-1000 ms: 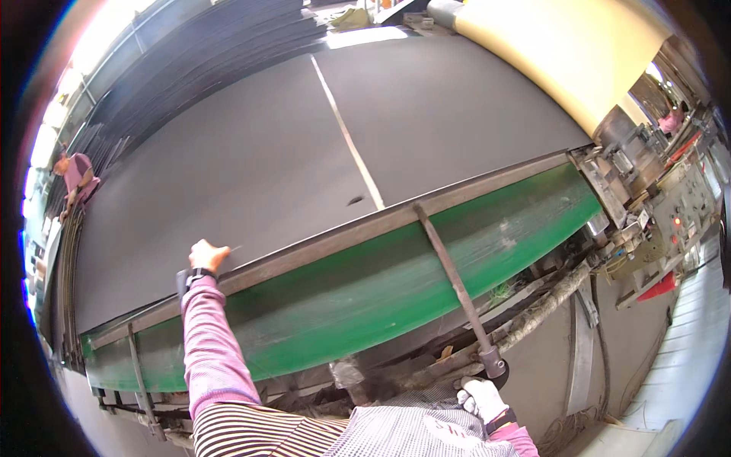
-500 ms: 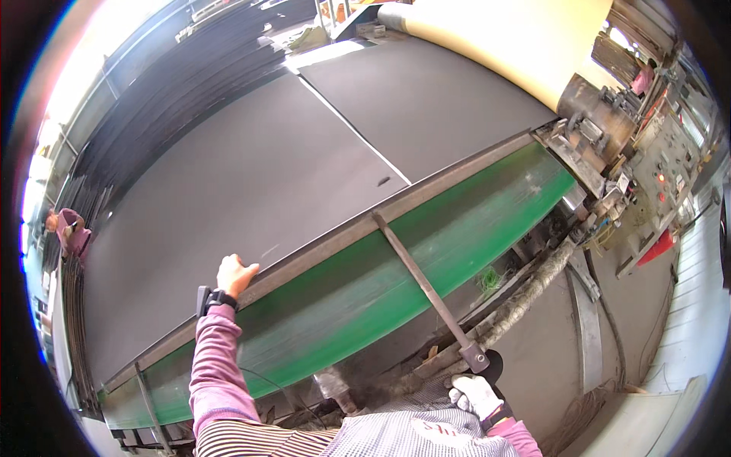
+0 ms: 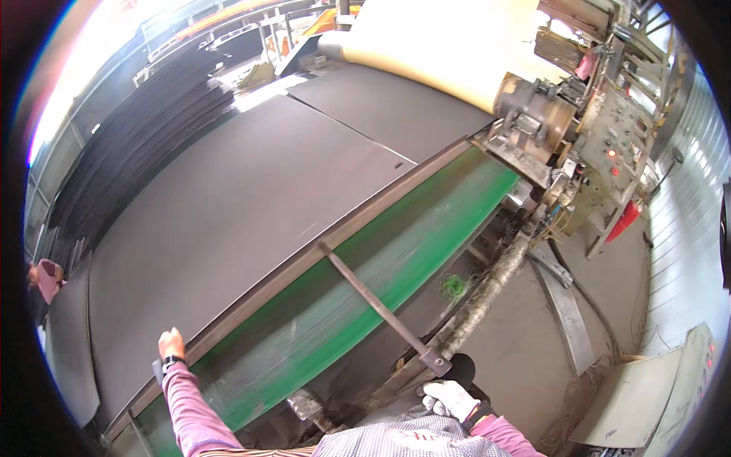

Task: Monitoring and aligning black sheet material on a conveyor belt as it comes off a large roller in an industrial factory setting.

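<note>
the left hand (image 3: 171,344), at the lower left of the head view, is holding its fingers folded at the near edge of the wide dark sheet (image 3: 221,221); whether it is pinching that edge or only resting there, i cannot tell. the right hand (image 3: 449,400), in a white glove, is lying half curled at the bottom of the frame, in front of the apron (image 3: 403,437) and just beside the lower end of a metal bar (image 3: 381,305); i cannot tell if it is gripping anything.

the dark sheet is spreading flat from the lower left to the middle of the frame, and a second dark sheet (image 3: 388,107) is lying beyond a thin gap toward the upper middle. the left hand is probably sitting at the edge because that is the part within reach. a metal rail (image 3: 263,297) is running along that side, perhaps bracing it, with a green belt (image 3: 426,221) showing below. the bar is slanting down from the rail, likely as a support or lever. a yellow roll (image 3: 434,46) is filling the upper middle, and another person (image 3: 49,280) is standing at the left rim.
</note>
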The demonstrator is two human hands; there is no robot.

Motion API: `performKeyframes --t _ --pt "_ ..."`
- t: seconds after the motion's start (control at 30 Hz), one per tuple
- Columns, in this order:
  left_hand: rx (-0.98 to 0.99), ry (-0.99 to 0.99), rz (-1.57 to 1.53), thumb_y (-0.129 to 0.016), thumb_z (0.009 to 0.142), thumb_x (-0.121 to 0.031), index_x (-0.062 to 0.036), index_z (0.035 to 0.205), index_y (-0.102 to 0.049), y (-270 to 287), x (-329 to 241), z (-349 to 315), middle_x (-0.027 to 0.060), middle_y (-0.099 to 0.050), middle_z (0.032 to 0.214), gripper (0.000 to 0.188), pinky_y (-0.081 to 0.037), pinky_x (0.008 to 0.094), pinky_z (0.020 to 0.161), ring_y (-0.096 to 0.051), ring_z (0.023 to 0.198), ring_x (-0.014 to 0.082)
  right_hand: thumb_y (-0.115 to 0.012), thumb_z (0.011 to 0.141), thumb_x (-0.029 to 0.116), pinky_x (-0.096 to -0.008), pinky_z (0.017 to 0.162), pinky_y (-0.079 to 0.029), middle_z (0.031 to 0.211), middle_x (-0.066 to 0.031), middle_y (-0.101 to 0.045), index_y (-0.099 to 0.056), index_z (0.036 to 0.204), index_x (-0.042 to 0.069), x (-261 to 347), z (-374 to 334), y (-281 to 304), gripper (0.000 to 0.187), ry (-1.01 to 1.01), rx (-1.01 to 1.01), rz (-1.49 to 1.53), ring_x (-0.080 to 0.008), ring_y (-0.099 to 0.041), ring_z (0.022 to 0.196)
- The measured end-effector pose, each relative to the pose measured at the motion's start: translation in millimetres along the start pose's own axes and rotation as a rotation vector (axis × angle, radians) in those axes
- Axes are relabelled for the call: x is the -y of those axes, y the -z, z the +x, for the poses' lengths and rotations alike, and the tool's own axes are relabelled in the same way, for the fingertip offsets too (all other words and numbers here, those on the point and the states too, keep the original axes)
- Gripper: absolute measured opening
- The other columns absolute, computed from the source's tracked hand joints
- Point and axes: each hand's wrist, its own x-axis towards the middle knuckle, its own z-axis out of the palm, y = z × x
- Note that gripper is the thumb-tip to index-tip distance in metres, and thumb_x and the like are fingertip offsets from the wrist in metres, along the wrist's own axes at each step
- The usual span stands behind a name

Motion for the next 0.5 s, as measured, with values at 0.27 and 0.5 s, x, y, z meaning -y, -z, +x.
performKeyframes --t 0.27,0.5 --pt "0.029 -0.493 -0.187 -0.053 0.085 -0.027 -0.0012 0.071 -0.060 -12.4 -39.7 -23.1 0.0141 -0.057 0.076 0.030 -0.043 0.0410 0.071 -0.055 0.077 0.0316 -0.057 0.085 0.028 -0.0195 0.036 -0.034 0.061 -0.0033 -0.060 -0.062 0.076 0.003 -6.4 4.6 -8.4 0.027 -0.005 -0.045 -0.068 -0.0060 -0.045 0.040" --pt "0.035 -0.564 -0.330 -0.057 0.082 -0.034 0.0012 0.070 -0.060 68.7 -192.0 -77.6 0.0157 -0.058 0.079 0.038 -0.043 0.0400 0.076 -0.054 0.084 0.0321 -0.058 0.084 0.030 -0.0192 0.039 -0.036 0.062 -0.0031 -0.059 -0.063 0.076 0.002 2.1 -1.8 -10.3 0.029 -0.007 -0.021 -0.079 -0.0061 -0.046 0.043"
